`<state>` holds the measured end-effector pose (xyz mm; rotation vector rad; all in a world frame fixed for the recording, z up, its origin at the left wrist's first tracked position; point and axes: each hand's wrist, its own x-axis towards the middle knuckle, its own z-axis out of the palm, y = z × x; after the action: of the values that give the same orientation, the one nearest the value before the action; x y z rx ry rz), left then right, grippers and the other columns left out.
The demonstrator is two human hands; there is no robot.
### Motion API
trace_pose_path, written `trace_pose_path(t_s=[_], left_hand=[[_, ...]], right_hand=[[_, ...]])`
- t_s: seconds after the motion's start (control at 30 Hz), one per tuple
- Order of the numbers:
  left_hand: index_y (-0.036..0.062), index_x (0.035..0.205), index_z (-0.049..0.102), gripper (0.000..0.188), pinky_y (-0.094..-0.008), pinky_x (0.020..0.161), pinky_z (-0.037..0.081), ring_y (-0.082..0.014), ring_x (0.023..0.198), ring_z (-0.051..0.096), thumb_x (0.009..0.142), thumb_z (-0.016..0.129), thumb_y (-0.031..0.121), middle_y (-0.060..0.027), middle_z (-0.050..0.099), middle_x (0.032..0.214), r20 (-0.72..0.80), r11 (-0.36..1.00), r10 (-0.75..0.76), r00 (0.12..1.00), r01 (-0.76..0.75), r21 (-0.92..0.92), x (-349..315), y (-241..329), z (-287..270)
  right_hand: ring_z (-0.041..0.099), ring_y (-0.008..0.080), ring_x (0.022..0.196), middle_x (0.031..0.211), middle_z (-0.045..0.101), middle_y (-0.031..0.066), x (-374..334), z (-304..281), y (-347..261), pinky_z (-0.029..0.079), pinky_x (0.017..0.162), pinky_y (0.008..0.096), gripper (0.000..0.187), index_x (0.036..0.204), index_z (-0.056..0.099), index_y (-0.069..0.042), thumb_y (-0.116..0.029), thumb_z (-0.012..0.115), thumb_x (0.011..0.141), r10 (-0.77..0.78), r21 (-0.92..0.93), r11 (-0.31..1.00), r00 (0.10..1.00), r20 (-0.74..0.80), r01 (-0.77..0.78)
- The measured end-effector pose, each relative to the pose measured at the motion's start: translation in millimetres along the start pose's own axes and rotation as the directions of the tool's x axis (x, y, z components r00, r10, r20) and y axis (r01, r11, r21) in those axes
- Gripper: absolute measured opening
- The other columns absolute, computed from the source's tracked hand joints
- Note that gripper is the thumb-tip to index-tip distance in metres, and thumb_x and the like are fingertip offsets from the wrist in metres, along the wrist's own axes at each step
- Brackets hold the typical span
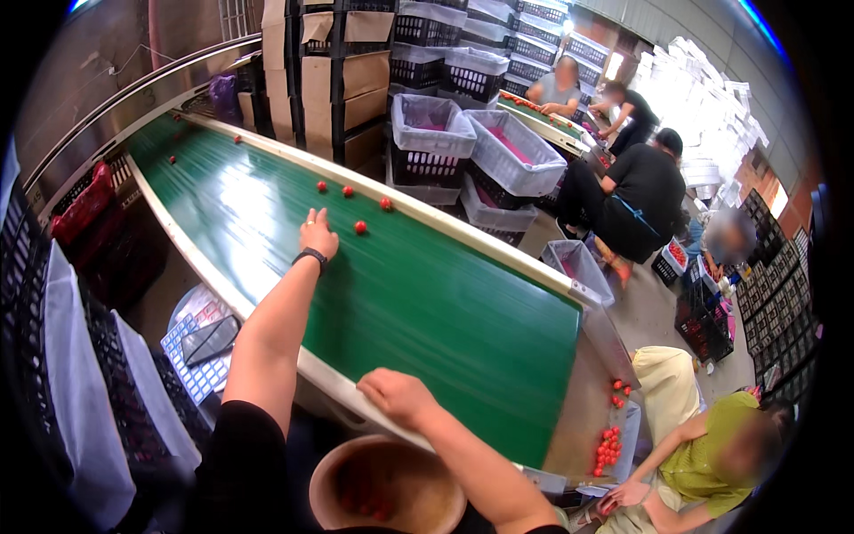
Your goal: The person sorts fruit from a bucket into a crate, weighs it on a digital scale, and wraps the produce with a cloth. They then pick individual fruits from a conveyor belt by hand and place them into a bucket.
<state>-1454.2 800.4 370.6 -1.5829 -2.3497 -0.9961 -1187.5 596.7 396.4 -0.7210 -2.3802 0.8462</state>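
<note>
My left hand [318,235] reaches over the green conveyor belt [463,329], fingers stretched out and nothing seen in them. Just beyond it lie several small red tomatoes, the nearest one [360,227] beside the fingertips and another [385,204] close to the far rail. A dark band circles that wrist. My right hand [398,396] rests on the pale near rail [331,378] of the belt with its fingers curled in; whether anything is inside is hidden. Below it stands a round tan bucket [325,485] with some dark red fruit in its shadowed bottom.
More tomatoes [608,449] gather at the belt's right end, beside a seated person in a green top [721,449]. Lined crates [434,125] stack behind the far rail. At left, a phone [211,340] lies near lined black crates [76,347]. Other people work farther back.
</note>
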Motion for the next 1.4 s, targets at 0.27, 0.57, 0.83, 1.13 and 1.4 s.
trace_pose_path(t_s=[0.27, 0.57, 0.83, 1.13, 1.4], left_hand=[[-0.0014, 0.096, 0.058, 0.027, -0.0378, 0.079, 0.044, -0.0332, 0.089, 0.054, 0.078, 0.051, 0.018, -0.0207, 0.056, 0.097, 0.217, 0.799, 0.253, 0.943, -0.077, -0.597, 38.3, 57.9, 26.7], [0.0019, 0.095, 0.049, 0.027, -0.0397, 0.081, 0.043, -0.0342, 0.092, 0.053, 0.071, 0.057, 0.012, -0.0186, 0.056, 0.092, 0.220, 0.966, 0.236, 0.947, -0.204, -0.160, 42.2, 128.0, 82.2], [-0.0015, 0.102, 0.045, 0.031, -0.0429, 0.077, 0.044, -0.0412, 0.085, 0.053, 0.074, 0.048, 0.011, -0.0266, 0.055, 0.091, -0.010, 0.976, 0.015, 1.000, -0.016, -0.218, 69.4, 100.7, 67.4], [-0.0006, 0.086, 0.052, 0.019, -0.0337, 0.071, 0.045, -0.0300, 0.076, 0.056, 0.078, 0.054, 0.017, -0.0137, 0.055, 0.081, 0.289, 0.922, 0.210, 0.934, -0.091, -0.377, 49.0, 95.5, 62.8], [0.0014, 0.083, 0.055, 0.011, -0.0256, 0.062, 0.042, -0.0134, 0.069, 0.051, 0.085, 0.052, 0.012, -0.0065, 0.055, 0.079, 0.313, 0.281, 0.948, 0.048, 0.330, -0.901, -96.5, 156.4, -140.7]], right_hand=[[0.056, 0.0262, 0.071, 0.075, 0.058, 0.0075, -1.8, -11.5, 10.0, 0.046, 0.060, 0.0361, 0.020, 0.079, 0.058, -0.008, -0.025, 0.048, 0.084, 0.020, 0.006, 1.000, 1.000, 0.005, -0.020], [0.056, 0.0265, 0.070, 0.073, 0.057, 0.0077, -0.3, -9.6, 5.1, 0.046, 0.059, 0.0353, 0.016, 0.079, 0.057, -0.009, -0.021, 0.048, 0.083, 0.029, -0.012, 1.000, 0.994, 0.109, -0.028], [0.056, 0.0255, 0.064, 0.067, 0.055, 0.0073, 1.2, -6.2, 6.3, 0.045, 0.054, 0.0358, 0.019, 0.075, 0.055, -0.008, -0.023, 0.047, 0.084, -0.019, -0.012, 1.000, 0.998, 0.054, 0.020], [0.056, 0.0257, 0.066, 0.069, 0.056, 0.0077, -2.1, -5.4, 5.4, 0.046, 0.057, 0.0358, 0.020, 0.075, 0.055, -0.008, -0.024, 0.047, 0.085, -0.029, -0.005, 1.000, 0.999, 0.039, 0.029], [0.055, 0.0304, 0.074, 0.078, 0.058, 0.0124, 4.5, -6.7, 18.1, 0.045, 0.063, 0.0356, 0.024, 0.079, 0.056, -0.005, -0.026, 0.046, 0.086, 0.123, 0.208, 0.971, 0.992, 0.009, -0.122]])
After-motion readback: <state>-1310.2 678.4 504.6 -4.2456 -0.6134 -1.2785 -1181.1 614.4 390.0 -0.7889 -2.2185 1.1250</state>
